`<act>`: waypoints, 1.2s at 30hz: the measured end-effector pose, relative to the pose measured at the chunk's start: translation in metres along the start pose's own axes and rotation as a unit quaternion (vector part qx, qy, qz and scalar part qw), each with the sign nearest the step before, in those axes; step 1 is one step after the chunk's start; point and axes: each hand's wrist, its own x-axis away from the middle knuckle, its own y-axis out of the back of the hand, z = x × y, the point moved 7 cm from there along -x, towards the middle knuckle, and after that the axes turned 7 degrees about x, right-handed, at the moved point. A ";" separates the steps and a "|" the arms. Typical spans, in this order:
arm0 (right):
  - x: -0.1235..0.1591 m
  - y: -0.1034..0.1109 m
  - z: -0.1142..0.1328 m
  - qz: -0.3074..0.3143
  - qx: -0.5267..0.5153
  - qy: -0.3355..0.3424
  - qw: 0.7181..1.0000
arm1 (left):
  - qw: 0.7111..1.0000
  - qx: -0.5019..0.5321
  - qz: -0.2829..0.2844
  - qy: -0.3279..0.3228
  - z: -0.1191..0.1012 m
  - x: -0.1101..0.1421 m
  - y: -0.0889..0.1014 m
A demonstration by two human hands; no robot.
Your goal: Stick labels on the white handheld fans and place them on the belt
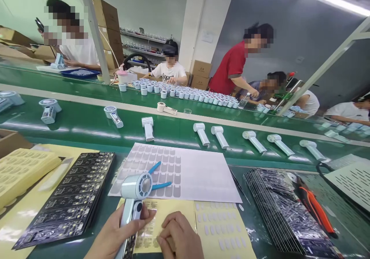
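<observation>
A light-blue handheld fan (129,189), head up, is in my left hand (111,234), whose fingers wrap round its handle. Part of a circuit board shows low on the handle. My right hand (180,236) is closed, its fingertips bent together over yellow backing paper (180,211); whatever they pinch is hidden. A sheet of small pale stickers (222,228) lies beside that hand. Behind the fan, a tool with two blue handles (162,185) rests on a white sheet of grey stickers (170,160).
Stacked circuit boards (72,189) stand at left, another stack (277,209) at right beside orange-handled pliers (315,207). Tweezers (238,180) lie near the white sheet. Several fans ride the green conveyor (176,130). Several people sit or stand beyond many fan heads (190,93).
</observation>
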 end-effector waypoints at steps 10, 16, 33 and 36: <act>-0.029 0.035 0.044 0.078 -0.262 -0.076 0.959 | 0.992 0.097 0.000 0.084 -0.003 0.011 -0.018; -0.050 0.038 0.073 0.111 -0.195 -0.056 0.973 | 0.981 0.162 -0.043 0.093 -0.008 -0.006 -0.024; -0.057 0.041 0.074 -0.117 -0.143 0.139 0.973 | 0.969 0.196 -0.099 0.114 -0.031 -0.006 -0.046; -0.068 0.056 0.060 -0.135 -0.170 0.093 0.972 | 0.973 0.194 -0.049 0.111 -0.040 -0.015 -0.048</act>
